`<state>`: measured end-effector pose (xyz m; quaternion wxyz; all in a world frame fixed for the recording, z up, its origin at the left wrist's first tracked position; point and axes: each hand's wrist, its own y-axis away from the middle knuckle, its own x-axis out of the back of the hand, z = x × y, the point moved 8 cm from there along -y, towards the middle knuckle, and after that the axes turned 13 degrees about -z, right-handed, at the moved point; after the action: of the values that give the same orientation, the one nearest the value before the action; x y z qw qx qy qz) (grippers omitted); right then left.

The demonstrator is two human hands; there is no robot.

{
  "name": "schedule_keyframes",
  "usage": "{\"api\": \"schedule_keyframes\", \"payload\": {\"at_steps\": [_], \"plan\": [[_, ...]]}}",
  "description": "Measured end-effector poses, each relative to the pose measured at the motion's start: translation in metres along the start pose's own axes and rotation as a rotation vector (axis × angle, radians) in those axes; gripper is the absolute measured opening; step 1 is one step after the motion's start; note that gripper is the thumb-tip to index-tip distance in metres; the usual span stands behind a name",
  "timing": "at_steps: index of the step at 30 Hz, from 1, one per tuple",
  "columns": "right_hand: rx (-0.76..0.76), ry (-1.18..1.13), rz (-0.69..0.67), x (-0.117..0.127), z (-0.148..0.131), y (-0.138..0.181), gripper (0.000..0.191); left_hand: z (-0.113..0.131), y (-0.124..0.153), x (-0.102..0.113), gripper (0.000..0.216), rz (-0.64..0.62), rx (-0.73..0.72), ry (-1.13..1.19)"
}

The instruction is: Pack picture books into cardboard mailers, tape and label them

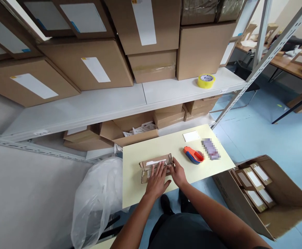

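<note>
A small, crumpled cardboard box with a white label lies on a pale yellow tabletop. My left hand rests flat on top of it, fingers stretched out. At the box's right end, my right hand has its thumb over the top and its fingers against the end face; part of that end is hidden under the hands. To the right sits a red and blue tape dispenser. A blurred purplish flat object and a white card lie beyond it.
Shelves with stacked cartons rise in front, bearing a yellow tape roll. On the lower shelf is an open carton of white items. A large open carton with small boxes stands right; a plastic bag hangs left.
</note>
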<state>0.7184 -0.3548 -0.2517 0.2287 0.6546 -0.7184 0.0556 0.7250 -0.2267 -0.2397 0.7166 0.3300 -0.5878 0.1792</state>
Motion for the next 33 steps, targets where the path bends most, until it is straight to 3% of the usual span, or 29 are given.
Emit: {"api": "schedule_keyframes", "payload": {"at_steps": [5, 12, 19, 23, 28, 33], "plan": [[-0.079, 0.102, 0.009, 0.012, 0.004, -0.028, 0.063, -0.019, 0.001, 0.010, 0.077, 0.089, 0.104, 0.003], [-0.151, 0.167, -0.055, 0.007, 0.015, -0.035, 0.048, -0.056, 0.004, 0.016, 0.070, 0.121, 0.286, 0.019], [-0.077, 0.282, -0.078, 0.011, -0.003, -0.036, 0.059, -0.062, 0.002, 0.022, 0.075, 0.140, 0.287, 0.076], [-0.067, 0.267, -0.085, 0.013, -0.002, -0.038, 0.051, -0.056, 0.002, 0.026, 0.089, 0.106, 0.209, 0.069], [-0.082, 0.252, -0.087, 0.016, -0.003, -0.040, 0.043, -0.056, 0.002, 0.029, 0.088, 0.078, 0.215, 0.094], [-0.055, 0.098, -0.119, 0.033, 0.000, -0.032, 0.047, -0.075, 0.017, 0.018, 0.103, 0.038, 0.265, 0.181]]}}
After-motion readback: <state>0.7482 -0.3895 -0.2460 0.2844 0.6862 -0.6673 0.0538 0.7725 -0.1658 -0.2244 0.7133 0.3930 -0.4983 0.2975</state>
